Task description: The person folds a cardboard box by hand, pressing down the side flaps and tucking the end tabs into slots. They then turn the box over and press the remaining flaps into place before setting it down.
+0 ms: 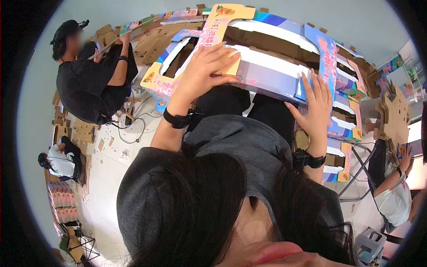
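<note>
The printed carton sheet (267, 73) lies open across the person's black trousers (222, 100) in the upper middle of the frame, and I judge that the folding is only at its beginning. The sheet is mostly flat, its cut-out windows are open, and no wall is closed into a box shape. Only the long strip at the upper right seems to stand up a little, but the lens bends the picture and I cannot be sure. The left hand (200, 78), with a black band (177, 119) on the wrist, presses down on the yellow and pink flap, the fingers (224, 53) laid close together and flat, not pinching anything. The right hand (316, 111), with a watch (307, 159), rests flat on the blue panel near its edge, the fingers a little spread. What is left, in my judgement, is nearly everything: raising the sides, tucking the flaps, closing the handle. At the lower left of the frame a row of finished boxes (62, 202) stands on the floor (111, 178) among cardboard scraps. Another person in black (86, 91) at the upper left handles a similar sheet, and a pile of brown inserts (393, 118) is at the right edge.
</note>
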Tool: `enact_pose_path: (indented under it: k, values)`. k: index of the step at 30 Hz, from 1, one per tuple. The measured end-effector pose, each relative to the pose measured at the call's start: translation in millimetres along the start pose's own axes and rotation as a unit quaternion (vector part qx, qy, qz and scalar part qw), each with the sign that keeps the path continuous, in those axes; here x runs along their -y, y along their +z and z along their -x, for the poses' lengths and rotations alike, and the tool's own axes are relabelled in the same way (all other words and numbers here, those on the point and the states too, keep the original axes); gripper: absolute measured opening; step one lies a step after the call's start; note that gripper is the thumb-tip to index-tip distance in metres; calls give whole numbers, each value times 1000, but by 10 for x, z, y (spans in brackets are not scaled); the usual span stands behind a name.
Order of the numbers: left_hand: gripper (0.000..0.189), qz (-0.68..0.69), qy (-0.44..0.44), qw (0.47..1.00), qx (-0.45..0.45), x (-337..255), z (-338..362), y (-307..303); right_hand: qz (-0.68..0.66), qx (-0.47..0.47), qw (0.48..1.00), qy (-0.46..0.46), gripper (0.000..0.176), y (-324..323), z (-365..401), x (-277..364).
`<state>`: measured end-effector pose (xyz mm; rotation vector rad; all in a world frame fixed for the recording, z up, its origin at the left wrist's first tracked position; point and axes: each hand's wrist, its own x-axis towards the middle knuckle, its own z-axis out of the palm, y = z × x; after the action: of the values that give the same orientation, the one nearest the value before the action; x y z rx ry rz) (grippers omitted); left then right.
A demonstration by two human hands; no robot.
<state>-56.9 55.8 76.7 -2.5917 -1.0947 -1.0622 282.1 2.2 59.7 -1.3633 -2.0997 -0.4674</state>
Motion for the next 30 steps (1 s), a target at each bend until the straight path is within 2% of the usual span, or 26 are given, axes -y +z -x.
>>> enact_pose_path:
  k: [17,30]
  values:
    - [64,77,-20,997,-8,31,-16,-24,0,-2,1000,0,82,1,-8,16]
    - [65,-50,32,997,-59,53,82,196,13,-4,1000,5,82,23,-5,6]
